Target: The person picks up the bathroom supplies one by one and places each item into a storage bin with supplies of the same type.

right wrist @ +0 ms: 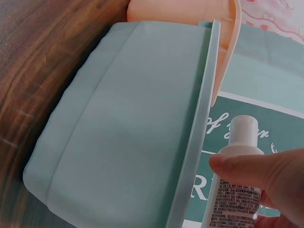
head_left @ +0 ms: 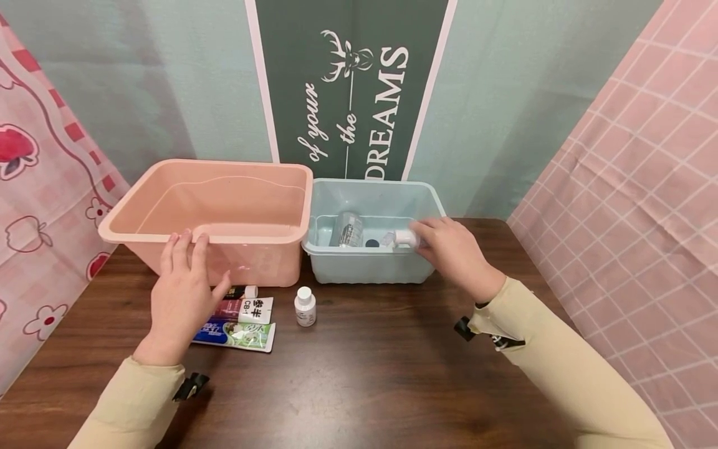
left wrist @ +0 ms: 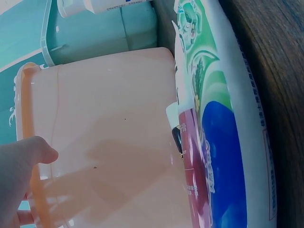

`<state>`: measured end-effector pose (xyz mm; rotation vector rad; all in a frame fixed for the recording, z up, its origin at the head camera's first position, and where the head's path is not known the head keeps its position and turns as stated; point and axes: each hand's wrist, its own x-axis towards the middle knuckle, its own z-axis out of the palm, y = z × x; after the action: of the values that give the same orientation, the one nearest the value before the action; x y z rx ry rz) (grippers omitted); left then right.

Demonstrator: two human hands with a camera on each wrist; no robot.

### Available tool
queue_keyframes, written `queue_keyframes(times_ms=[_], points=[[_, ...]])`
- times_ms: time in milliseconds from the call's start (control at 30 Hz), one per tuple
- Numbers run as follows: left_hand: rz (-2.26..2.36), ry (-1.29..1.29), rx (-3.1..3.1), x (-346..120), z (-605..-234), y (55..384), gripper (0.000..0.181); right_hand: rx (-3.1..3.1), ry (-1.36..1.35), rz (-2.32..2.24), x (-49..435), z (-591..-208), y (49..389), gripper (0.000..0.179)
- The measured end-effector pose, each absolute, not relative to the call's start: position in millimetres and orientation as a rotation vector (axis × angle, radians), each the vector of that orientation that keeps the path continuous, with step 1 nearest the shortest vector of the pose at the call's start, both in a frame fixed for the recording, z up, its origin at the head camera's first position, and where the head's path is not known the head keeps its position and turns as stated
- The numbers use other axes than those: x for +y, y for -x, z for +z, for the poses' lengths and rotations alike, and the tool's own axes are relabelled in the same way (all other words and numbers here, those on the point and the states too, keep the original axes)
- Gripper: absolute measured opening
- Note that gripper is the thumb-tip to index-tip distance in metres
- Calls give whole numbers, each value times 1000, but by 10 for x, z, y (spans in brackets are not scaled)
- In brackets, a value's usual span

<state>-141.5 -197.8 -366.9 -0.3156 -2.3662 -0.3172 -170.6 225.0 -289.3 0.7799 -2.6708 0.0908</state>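
My right hand [head_left: 451,248] grips a small white bottle [right wrist: 235,190] with a white cap and a printed label, at the front rim of the blue bin [head_left: 370,267]. Inside that bin lies a clear bottle [head_left: 350,231], and near it a dark round thing [head_left: 372,243] whose kind is hidden. My left hand [head_left: 182,290] rests its fingers on the front rim of the pink bin [head_left: 263,259], thumb spread outside the wall. Below that hand lie toothpaste tubes: a blue and green one [head_left: 241,337], a dark red and white one [head_left: 255,310] and a black one [head_left: 238,292], partly covered.
A small white bottle [head_left: 305,308] stands upright on the dark wooden table [head_left: 359,380], in front of the two bins. The bins stand side by side. Behind them hangs a green cloth [head_left: 213,81]; a pink checked cloth [head_left: 634,156] is at the right.
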Motion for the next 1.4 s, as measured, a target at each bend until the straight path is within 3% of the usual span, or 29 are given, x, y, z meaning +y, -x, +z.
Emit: queue_keyframes(times_ms=[1400], points=[[-337,354,-2299,-1980,-3704,1434,68,-2985,-820,122,2226,-2648,2251,33]])
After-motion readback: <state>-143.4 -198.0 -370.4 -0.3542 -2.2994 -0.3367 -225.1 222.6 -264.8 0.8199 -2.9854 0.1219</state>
